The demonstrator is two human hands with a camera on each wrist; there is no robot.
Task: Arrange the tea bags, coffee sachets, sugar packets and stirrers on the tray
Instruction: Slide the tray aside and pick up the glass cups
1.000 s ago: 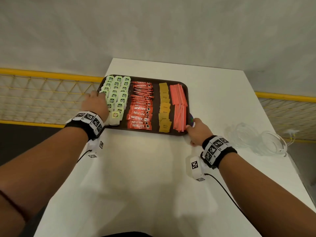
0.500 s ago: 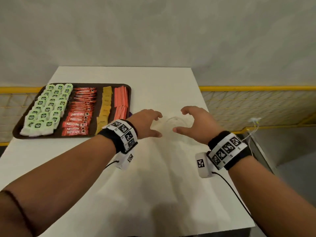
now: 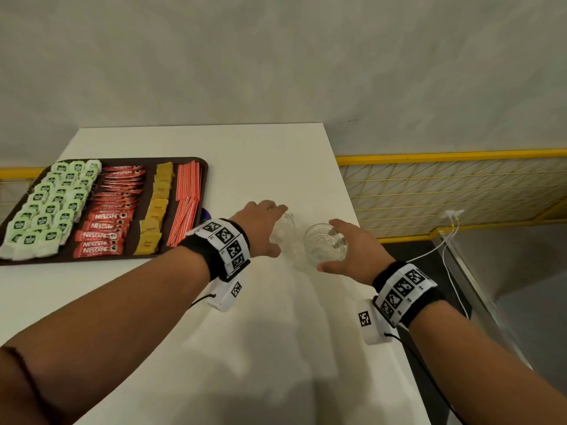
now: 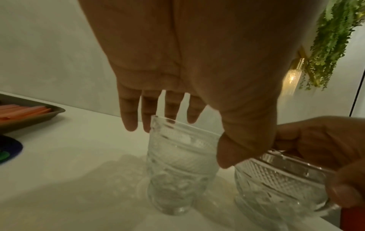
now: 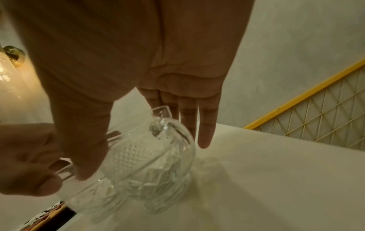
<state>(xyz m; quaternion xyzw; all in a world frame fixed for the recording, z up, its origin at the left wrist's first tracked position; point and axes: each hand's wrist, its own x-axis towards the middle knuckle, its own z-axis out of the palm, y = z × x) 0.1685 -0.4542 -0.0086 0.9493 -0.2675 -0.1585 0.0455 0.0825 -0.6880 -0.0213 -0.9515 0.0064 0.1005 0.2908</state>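
Note:
The dark tray (image 3: 202,167) lies at the table's left. It holds rows of green tea bags (image 3: 52,210), red coffee sachets (image 3: 113,216), yellow sugar packets (image 3: 156,210) and orange stirrers (image 3: 185,204). Both hands are to the right of it, off the tray. My left hand (image 3: 280,230) wraps a patterned glass tumbler (image 4: 177,171) that stands on the table, fingers behind it and thumb in front. My right hand (image 3: 329,245) grips a cut-glass bowl (image 3: 325,246) by its rim, and the bowl (image 5: 150,156) is tilted.
A dark round object (image 3: 205,213) sits by the tray's right edge. The white table (image 3: 260,348) ends just right of my right hand. Beyond it are a yellow mesh railing (image 3: 445,185) and a white cable (image 3: 441,250). A wall lamp (image 4: 292,76) glows beside hanging greenery (image 4: 333,39).
Both hands left the tray's edges and moved right. Half a second ago they were spread around the glassware; now each holds a glass piece. My view has turned right.

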